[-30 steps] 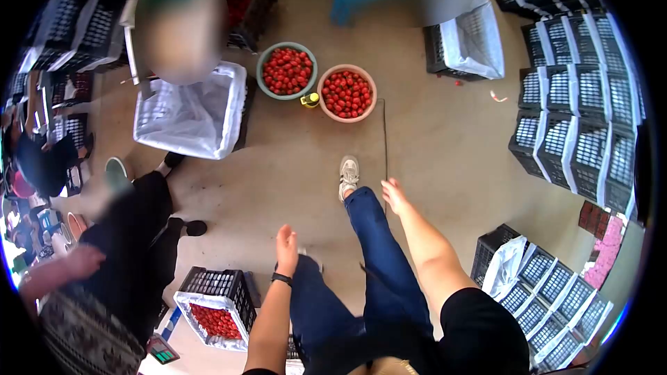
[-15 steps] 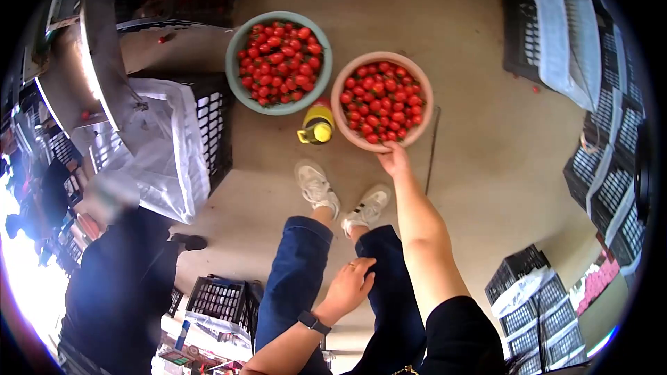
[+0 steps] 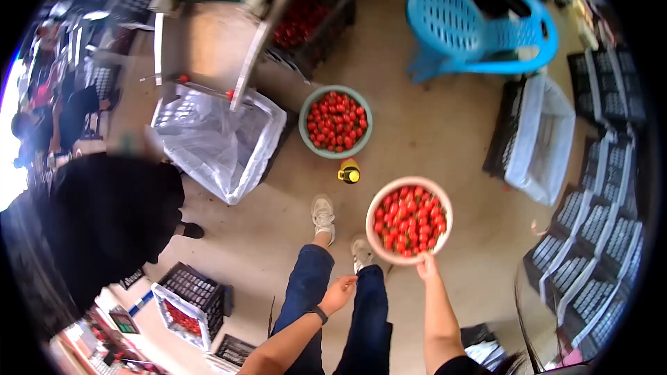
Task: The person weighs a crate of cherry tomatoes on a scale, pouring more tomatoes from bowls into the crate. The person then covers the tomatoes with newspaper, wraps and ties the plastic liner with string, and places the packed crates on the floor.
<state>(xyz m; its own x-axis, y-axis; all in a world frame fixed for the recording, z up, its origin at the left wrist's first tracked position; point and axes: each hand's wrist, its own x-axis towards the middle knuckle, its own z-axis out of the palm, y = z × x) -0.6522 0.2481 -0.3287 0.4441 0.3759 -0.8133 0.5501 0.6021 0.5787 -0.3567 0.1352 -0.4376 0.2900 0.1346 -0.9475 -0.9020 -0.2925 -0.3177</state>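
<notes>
I see a blue chair (image 3: pixel 448 19) at upper right, black crates (image 3: pixel 592 226) at right, a yellow-capped bottle (image 3: pixel 350 173) near centre.

Loads of red, plus some nice pastels

So the near basin (image 3: pixel 370 222) is done in pale pink and the far basin (image 3: pixel 303 125) in soft grey-green, and both are filled with bright red tomatoes (image 3: pixel 410 220). The bottle (image 3: pixel 349 171) is coloured yellow and black. Sky blue is used for the chair (image 3: pixel 445 17), its seat patterned with slots. Black crates (image 3: pixel 191 283) are gridded with holes. Dark blue jeans (image 3: pixel 306 281) are paired with off-white shoes (image 3: pixel 323 214). The floor (image 3: pixel 278 229) is toned dusty tan.
</notes>
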